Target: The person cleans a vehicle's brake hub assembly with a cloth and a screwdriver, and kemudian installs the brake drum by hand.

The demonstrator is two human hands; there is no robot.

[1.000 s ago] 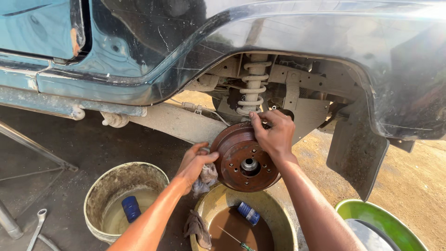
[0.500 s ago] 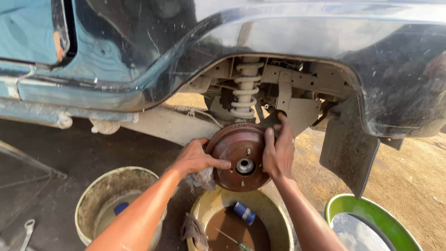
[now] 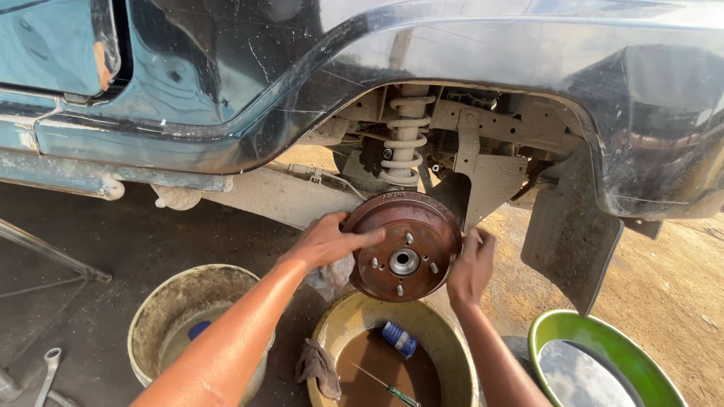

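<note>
Sunlit outdoor yard: dark stained concrete floor (image 3: 113, 241) on the left, reddish dirt ground (image 3: 671, 264) on the right.

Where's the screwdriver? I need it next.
In the head view, the screwdriver lies in the yellow basin under the brake drum, bottom centre.
</note>
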